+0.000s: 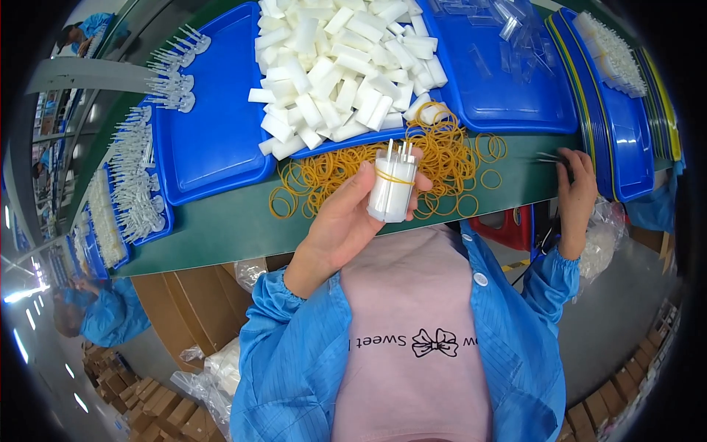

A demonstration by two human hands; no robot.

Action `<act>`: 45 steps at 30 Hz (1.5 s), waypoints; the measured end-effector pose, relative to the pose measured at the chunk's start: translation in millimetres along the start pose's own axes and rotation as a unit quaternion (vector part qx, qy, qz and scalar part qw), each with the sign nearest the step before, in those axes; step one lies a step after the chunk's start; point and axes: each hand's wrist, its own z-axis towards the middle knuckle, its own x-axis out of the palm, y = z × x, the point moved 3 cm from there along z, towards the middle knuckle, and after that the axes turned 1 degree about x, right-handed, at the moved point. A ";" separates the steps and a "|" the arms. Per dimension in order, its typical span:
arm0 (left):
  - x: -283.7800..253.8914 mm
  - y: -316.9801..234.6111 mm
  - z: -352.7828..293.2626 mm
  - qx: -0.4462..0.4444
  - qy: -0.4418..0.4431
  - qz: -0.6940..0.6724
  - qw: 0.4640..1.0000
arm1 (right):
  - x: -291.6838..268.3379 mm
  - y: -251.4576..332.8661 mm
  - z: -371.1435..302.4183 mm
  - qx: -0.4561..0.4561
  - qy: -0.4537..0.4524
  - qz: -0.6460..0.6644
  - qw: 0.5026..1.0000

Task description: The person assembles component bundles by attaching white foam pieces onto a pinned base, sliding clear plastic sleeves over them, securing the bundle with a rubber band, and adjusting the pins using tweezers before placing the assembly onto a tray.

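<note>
My left hand is closed round a small bundle above the front edge of the green table. The bundle looks like white foam with clear plastic about it and thin white rods standing out of its top. A yellow rubber band circles it. Off to the right, my right hand is at the table, thumb and forefinger closed on what look like metal tweezers, their thin tips pointing left. A loose pile of yellow rubber bands lies behind the bundle.
White foam blocks heap up in a blue tray at the back. A blue tray of clear plastic pieces stands right of it. Blue trays with white plastic parts line the left. Stacked trays stand far right.
</note>
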 end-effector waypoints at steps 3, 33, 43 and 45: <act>-3.0 0.0 1.8 -0.009 0.005 -0.002 1.000 | -4.0 6.0 -1.3 0.060 0.003 -0.031 0.998; -8.7 5.4 -0.3 -0.004 0.003 0.047 0.999 | 22.7 189.4 -6.4 -0.203 0.173 0.360 0.894; -12.4 6.3 -2.1 0.029 -0.020 0.052 0.998 | 19.7 196.1 -12.3 -0.239 0.156 0.275 0.918; -12.7 6.1 -2.7 -0.004 -0.012 -0.033 0.999 | 18.9 194.6 -14.1 -0.230 0.143 0.313 0.910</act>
